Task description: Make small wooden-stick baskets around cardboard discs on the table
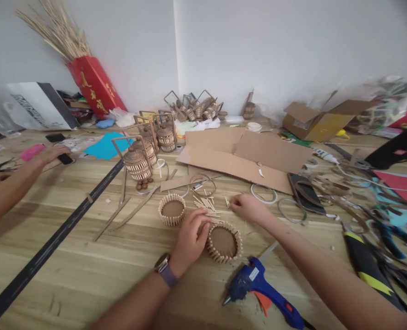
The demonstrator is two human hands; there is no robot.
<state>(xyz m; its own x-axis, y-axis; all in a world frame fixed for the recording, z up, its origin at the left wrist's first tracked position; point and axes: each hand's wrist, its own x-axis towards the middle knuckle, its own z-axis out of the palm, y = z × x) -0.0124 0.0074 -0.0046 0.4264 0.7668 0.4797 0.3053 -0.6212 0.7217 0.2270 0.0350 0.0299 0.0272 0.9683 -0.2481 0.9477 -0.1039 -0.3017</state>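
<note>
My left hand (189,238), with a watch on the wrist, curls round the left rim of a small round basket (225,243) made of short sticks on a cardboard disc. My right hand (248,207) rests fingers-down by a loose pile of short sticks (205,204), pinching at one; what it holds is too small to make out. A second stick basket (172,209) stands just left of the pile. A blue glue gun (261,291) lies close in front of the basket.
Another person's arm and hand (50,153) reach in at the far left beside a black phone. Finished stick lanterns (136,162) stand behind, with flat cardboard (244,153), a cardboard box (313,121), rings, cables and scraps at right. A black strip (52,245) crosses the wooden floor.
</note>
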